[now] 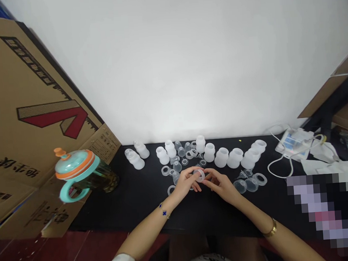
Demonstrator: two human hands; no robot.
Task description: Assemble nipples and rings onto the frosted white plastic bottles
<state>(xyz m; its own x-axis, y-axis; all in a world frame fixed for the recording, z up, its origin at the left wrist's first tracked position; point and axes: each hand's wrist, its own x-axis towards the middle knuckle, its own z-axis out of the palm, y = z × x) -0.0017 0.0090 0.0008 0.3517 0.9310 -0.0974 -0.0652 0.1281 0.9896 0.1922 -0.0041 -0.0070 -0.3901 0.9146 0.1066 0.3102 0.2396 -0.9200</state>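
Observation:
My left hand (pixel 187 182) and my right hand (pixel 219 184) meet over the black table (pixel 131 201), both pinching one clear plastic ring (pixel 199 174) between their fingertips. Just beyond them lie loose clear rings and caps (pixel 176 166). A row of translucent white bottles (pixel 223 157) stands further back near the wall. More clear caps and a ring (pixel 250 182) lie right of my right hand.
A large cardboard box (pixel 27 117) leans at the left, with a teal and orange lidded cup (pixel 78 171) in front of it. White devices with cables (pixel 294 146) lie at the right. More cardboard (pixel 332 91) stands at the far right.

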